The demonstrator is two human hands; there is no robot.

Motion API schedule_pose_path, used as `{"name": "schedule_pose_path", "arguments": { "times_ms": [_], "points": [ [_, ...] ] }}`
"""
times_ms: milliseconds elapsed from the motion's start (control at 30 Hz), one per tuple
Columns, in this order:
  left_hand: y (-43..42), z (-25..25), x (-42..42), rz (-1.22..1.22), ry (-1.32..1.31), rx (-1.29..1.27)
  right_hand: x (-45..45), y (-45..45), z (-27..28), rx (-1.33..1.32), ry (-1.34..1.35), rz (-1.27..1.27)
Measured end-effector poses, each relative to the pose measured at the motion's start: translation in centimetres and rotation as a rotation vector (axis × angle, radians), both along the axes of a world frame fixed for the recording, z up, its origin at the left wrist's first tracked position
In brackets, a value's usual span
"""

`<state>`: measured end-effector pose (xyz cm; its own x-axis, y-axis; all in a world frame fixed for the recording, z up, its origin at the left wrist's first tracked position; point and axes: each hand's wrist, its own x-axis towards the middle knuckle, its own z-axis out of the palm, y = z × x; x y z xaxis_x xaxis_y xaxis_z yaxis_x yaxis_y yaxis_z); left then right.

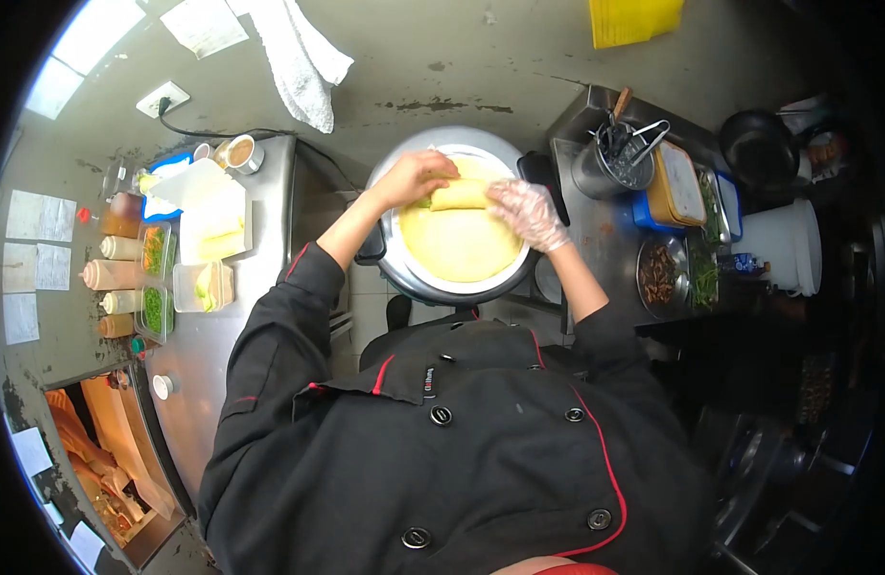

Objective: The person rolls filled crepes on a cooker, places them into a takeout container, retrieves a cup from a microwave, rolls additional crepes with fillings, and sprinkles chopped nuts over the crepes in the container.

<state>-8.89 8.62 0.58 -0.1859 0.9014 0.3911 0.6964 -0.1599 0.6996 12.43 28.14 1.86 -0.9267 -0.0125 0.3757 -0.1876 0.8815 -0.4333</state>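
A thin yellow crepe (459, 247) covers most of a white round surface on a large round metal cooker (399, 144) with black side handles. Its far part is folded into a roll (461, 195), and a bit of green shows at the roll's left end. My left hand (419, 176), bare, has its fingers curled over the roll's left end. Around the right end closes my right hand (531, 213), in a clear plastic glove. What lies inside the roll is hidden.
On the left steel counter (260, 216) stand sauce bottles (112, 275), tubs of chopped vegetables (155, 307) and a white box (217, 211). To the right are a utensil pot (605, 172), a yellow-lidded container (675, 182) and a bowl of brown strips (663, 278). A cord (241, 130) runs behind.
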Motion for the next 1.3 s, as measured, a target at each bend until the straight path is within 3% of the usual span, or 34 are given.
{"name": "schedule_pose_path", "arguments": {
  "times_ms": [133,300,567,733,833,933,967,1067,1167,1300],
  "points": [
    [-1.0,-0.8,1.0,-0.075,0.202,0.047,0.6,-0.2,-2.7,0.044,0.096,0.012],
    [-2.8,-1.0,5.3,0.114,0.412,-0.070,0.2,-0.1,-2.9,0.015,0.107,-0.001],
    [-1.3,-1.1,7.2,0.327,0.203,-0.167,-1.8,-0.1,-3.7,0.180,0.202,-0.078],
    [-0.1,-0.5,5.5,0.341,0.178,-0.239,-3.6,1.6,-1.3,-0.002,-0.141,0.001],
    [1.0,1.7,2.6,0.245,0.052,-0.418,-5.2,2.5,1.3,-0.250,-0.491,-0.008],
    [2.7,1.3,-0.6,0.201,-0.141,-0.575,-7.2,4.0,1.6,-0.370,-0.593,-0.043],
    [3.1,1.2,-1.5,0.198,-0.124,-0.623,-7.8,4.3,2.5,-0.298,-0.663,-0.079],
    [4.1,0.7,-3.2,0.210,-0.195,-0.745,-9.4,5.4,1.5,-0.281,-0.587,-0.021],
    [4.8,0.8,-4.2,0.249,-0.230,-0.810,-10.3,5.4,1.9,0.023,-0.445,-0.013],
    [4.8,0.2,-4.2,0.402,-0.115,-0.658,-10.6,5.2,0.4,-0.095,-0.401,-0.044]
  ]
}}
